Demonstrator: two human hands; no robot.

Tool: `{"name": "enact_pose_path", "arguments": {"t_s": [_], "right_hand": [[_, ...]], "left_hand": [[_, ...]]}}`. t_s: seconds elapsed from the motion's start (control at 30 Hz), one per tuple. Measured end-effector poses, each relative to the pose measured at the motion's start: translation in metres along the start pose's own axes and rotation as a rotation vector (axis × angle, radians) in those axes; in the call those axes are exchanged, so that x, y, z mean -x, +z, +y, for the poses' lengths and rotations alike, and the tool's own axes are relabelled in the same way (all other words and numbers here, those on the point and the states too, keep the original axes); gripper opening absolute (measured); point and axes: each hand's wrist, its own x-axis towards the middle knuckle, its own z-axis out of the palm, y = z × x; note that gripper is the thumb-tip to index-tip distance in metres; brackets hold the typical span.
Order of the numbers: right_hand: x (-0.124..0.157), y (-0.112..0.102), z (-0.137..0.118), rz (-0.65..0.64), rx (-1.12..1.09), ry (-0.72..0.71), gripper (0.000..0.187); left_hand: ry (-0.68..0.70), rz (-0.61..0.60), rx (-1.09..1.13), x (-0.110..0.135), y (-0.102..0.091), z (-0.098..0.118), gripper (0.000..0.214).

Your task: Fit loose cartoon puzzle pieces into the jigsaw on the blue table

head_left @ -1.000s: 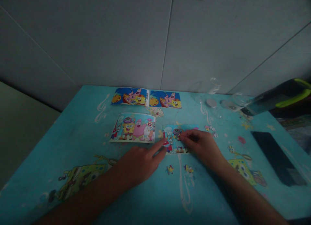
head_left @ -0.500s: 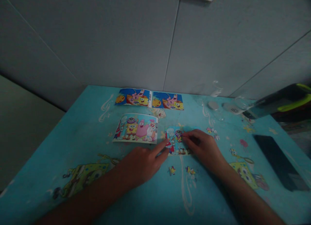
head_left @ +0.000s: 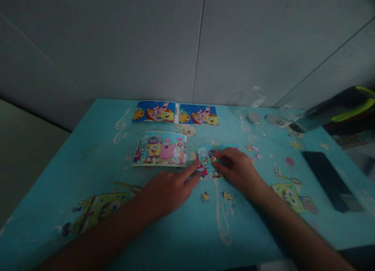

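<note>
A small part-built cartoon puzzle (head_left: 206, 161) lies on the turquoise printed table (head_left: 93, 154). My left hand (head_left: 170, 187) rests flat beside it, index finger stretched out and touching the puzzle's lower left corner. My right hand (head_left: 237, 170) lies over the puzzle's right part, fingers curled and pressed on a puzzle piece (head_left: 213, 157) near its top middle. Two loose pieces (head_left: 205, 196) (head_left: 227, 195) sit on the table just in front of the puzzle.
A reference picture card (head_left: 160, 149) lies left of the puzzle, two blue picture cards (head_left: 175, 113) behind it. More loose pieces (head_left: 253, 150) lie to the right. A black phone (head_left: 329, 181), a clear bottle and cap (head_left: 254, 118), and a dark green-trimmed object (head_left: 336, 111) occupy the right side.
The camera view shifted slightly. My right fingers curled in closer over the puzzle's top middle. My left hand stayed where it was.
</note>
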Motion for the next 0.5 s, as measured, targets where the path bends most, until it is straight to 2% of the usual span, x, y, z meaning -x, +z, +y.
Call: {"name": "enact_pose_path", "arguments": {"t_s": [0.13, 0.27, 0.4, 0.5], "right_hand": [[0.001, 0.001, -0.003, 0.036, 0.014, 0.029, 0.016], [0.007, -0.008, -0.008, 0.008, -0.134, 0.033, 0.007], [0.02, -0.02, -0.015, -0.233, -0.301, -0.037, 0.006], [0.028, -0.026, -0.018, -0.395, -0.252, -0.15, 0.004]], "left_hand": [[0.011, 0.017, 0.0, 0.0, 0.001, 0.0, 0.04], [0.021, 0.029, -0.002, 0.001, 0.003, 0.0, 0.04], [0.019, 0.025, 0.002, 0.002, 0.003, -0.001, 0.039], [0.031, 0.031, -0.005, 0.002, 0.003, -0.001, 0.037]]}}
